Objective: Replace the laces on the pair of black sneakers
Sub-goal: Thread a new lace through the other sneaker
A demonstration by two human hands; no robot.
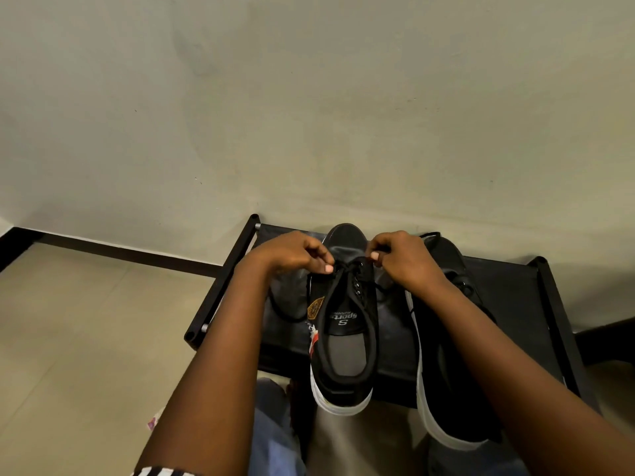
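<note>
At the left edge of the low black rack [395, 345], a loose loop of black lace [287, 312] lies slack. Just right of it, a tag [315, 308] hangs at the side of the near sneaker [347, 341], which is set in the middle of the rack with its heel over the front edge and its toe toward the wall. Over its eyelets, the left hand [292, 252] is clenched in a pinch on one lace strand, and the right hand [402, 257] is clenched in a pinch on the other; both strands are drawn up from the top eyelets. The second sneaker [446, 355] is set by the right edge, largely hidden under the right forearm; its lacing cannot be judged.

The lace is judged soft, light and limp, best taken at its stiff tip for threading. The sneaker is judged light, with a pliable upper and firm white sole; it is likely best steadied by the sole or heel while the lace is pulled.
</note>
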